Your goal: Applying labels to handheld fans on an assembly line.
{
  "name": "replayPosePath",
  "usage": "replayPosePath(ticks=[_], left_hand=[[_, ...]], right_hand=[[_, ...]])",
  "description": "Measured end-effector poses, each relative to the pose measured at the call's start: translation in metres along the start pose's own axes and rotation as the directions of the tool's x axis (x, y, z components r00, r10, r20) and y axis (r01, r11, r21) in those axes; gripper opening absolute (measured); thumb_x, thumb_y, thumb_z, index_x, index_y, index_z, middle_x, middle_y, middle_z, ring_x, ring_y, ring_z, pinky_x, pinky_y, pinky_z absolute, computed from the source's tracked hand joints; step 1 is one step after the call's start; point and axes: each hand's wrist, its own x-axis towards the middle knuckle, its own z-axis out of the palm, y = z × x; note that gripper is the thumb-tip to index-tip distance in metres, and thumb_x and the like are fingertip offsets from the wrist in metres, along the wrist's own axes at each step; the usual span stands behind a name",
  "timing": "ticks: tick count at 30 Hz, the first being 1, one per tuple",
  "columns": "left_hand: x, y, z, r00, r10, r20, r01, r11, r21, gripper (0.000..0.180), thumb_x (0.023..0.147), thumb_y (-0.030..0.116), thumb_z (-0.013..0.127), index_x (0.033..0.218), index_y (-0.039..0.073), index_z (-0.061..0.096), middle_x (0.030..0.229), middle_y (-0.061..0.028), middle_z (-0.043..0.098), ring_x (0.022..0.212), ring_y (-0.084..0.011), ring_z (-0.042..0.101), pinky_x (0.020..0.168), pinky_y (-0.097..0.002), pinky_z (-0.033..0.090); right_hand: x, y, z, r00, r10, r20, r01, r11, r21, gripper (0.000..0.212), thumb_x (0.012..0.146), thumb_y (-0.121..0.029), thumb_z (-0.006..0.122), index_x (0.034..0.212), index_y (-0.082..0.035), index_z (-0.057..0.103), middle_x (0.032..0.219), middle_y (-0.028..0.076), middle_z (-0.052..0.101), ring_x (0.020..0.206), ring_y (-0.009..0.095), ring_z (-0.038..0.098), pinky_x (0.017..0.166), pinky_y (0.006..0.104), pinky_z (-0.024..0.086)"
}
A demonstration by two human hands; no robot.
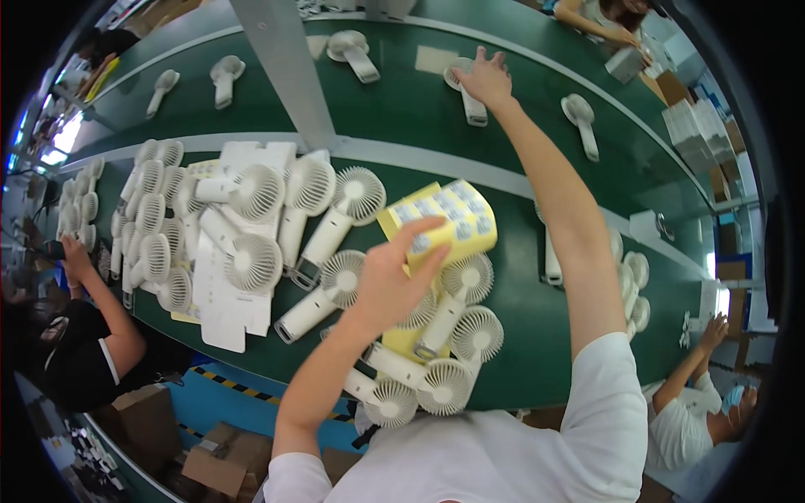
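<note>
My left hand (394, 281) grips a curled yellow sheet of labels (457, 216), thumb and fingers closed on its near edge. Beneath it lie several white handheld fans, among them one with a round grille (467, 278) and another nearer me (476, 334). Stretched far across the bench, my right hand (486, 80) has its fingers apart over the head of a white handheld fan (472, 109) on the far green surface. Whether the fingertips touch that fan, I cannot tell.
More fans (256, 260) crowd the left of the green bench (537, 352), some on white card. A grey metal post (281, 67) and rail (419, 159) divide the bench from the far strip, where single fans (580, 126) lie. Co-workers sit left, right and opposite.
</note>
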Motion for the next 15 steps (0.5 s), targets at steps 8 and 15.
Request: replayPosePath(ticks=[8, 15], left_hand=[[-0.004, -0.003, -0.002, 0.998, -0.059, 0.029, 0.059, 0.998, 0.007, 0.032, 0.091, 0.007, 0.072, 0.122, 0.005, 0.063, 0.102, -0.0146, 0.074, 0.088, -0.0189, 0.074, 0.074, -0.0281, 0.056], [-0.003, -0.009, -0.004, 0.98, 0.072, -0.187, -0.073, 0.997, 0.003, 0.028, 0.093, 0.011, 0.071, 0.119, 0.005, 0.061, 0.095, -0.017, 0.074, 0.07, -0.0249, 0.073, 0.059, -0.032, 0.055]], right_hand=[[0.037, -0.136, 0.081, 0.925, -0.239, 0.297, 0.029, 0.822, 0.569, 0.066, 0.091, -0.055, 0.058, 0.117, 0.005, 0.064, 0.125, 0.028, 0.062, 0.117, 0.043, 0.06, 0.101, 0.0485, 0.048], [0.042, -0.167, 0.092, 0.858, -0.178, 0.481, -0.319, 0.549, 0.772, 0.04, 0.082, -0.019, 0.078, 0.108, 0.009, 0.068, 0.098, 0.014, 0.071, 0.09, 0.021, 0.069, 0.078, 0.0355, 0.054]])
